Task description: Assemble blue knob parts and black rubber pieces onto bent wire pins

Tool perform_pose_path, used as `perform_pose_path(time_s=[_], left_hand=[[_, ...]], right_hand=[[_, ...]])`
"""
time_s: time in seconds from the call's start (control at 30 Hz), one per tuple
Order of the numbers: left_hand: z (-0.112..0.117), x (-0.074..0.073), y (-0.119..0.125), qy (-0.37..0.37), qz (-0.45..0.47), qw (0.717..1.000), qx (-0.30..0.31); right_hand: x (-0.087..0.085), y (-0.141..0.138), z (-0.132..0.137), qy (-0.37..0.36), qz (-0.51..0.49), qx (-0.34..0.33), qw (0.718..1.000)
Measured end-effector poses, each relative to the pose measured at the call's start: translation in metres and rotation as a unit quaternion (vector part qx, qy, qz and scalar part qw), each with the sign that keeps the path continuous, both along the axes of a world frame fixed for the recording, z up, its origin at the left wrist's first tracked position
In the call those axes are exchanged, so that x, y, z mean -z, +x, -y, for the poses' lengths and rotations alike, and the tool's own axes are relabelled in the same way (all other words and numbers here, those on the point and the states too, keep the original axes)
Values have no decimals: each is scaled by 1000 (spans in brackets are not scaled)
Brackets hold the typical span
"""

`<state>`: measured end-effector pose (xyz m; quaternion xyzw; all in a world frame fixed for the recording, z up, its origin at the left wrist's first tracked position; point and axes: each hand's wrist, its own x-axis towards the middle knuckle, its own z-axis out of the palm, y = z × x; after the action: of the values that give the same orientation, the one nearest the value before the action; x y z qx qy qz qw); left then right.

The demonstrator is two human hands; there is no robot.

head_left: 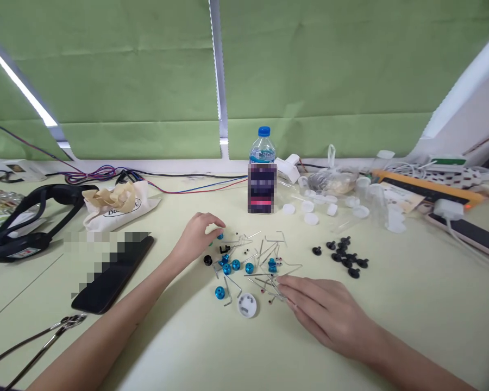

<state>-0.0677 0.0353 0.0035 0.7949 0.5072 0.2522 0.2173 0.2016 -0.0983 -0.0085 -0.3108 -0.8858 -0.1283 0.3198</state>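
Several tiny blue hubs (236,265) and thin wire pins (264,250) lie scattered mid-worktop (187,347). The left hand (198,238) pinches one hub between curled fingertips. The right hand (330,312) lies almost flat, fingertips on the wires, gripping nothing. The parts look light, hard and prone to roll, so they are best pinched by the rim.

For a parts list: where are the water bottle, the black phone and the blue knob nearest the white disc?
water bottle (264,131), head view, blue cap.
black phone (114,277), head view, screen middle.
blue knob (219,292), head view, top face.
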Motion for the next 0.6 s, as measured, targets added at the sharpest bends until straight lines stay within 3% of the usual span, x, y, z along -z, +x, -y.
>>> perform_pose_path(time_s=[0.1,0.2,0.4,0.6], left_hand=[[13,-7,0,33,-92,992,84],[21,-4,4,101,-219,961,137],[21,13,14,153,-276,938,144],[27,3,20,221,-309,916,129]], right_hand=[[1,0,1,-25,-15,-4,1000],[4,-1,1,-40,-23,-6,999],[4,-6,5,-44,-28,-13,999],[2,-6,6,-45,-33,-12,998]])
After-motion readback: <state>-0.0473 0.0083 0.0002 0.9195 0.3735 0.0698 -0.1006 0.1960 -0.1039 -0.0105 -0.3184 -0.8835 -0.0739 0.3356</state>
